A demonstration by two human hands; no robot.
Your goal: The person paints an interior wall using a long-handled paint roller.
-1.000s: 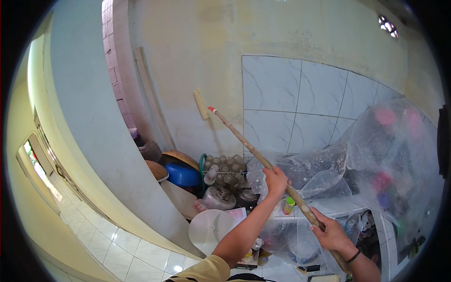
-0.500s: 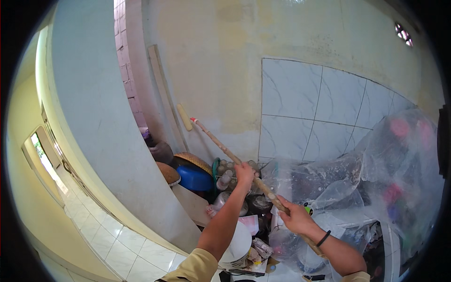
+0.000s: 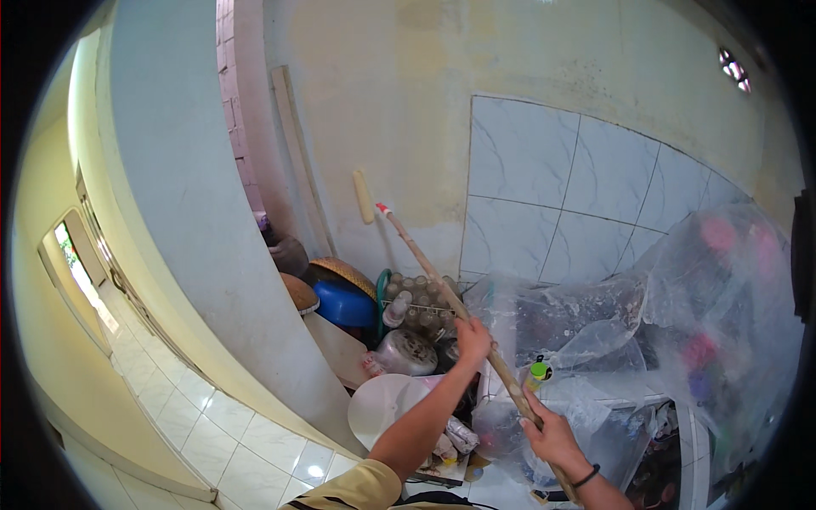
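Both my hands grip a long wooden pole that slants up and away to the left. A paint roller with a cream sleeve is at its far end, against or very near the wall; red wrapping shows at the joint. My left hand is closed around the pole partway along. Lower down, my right hand holds it near its back end, the thumb stretched along the wood. The wall is patchy cream and pale, with a tiled section to the right.
Clear plastic sheeting covers things on the right, with a green-topped container near my right hand. A blue basin, a crate of bottles and a white round lid-like disc crowd below the wall. A board leans at left.
The roller has shifted right along the wall, away from the leaning board. Both hands have moved lower and slightly right with the pole, which now slants more steeply.
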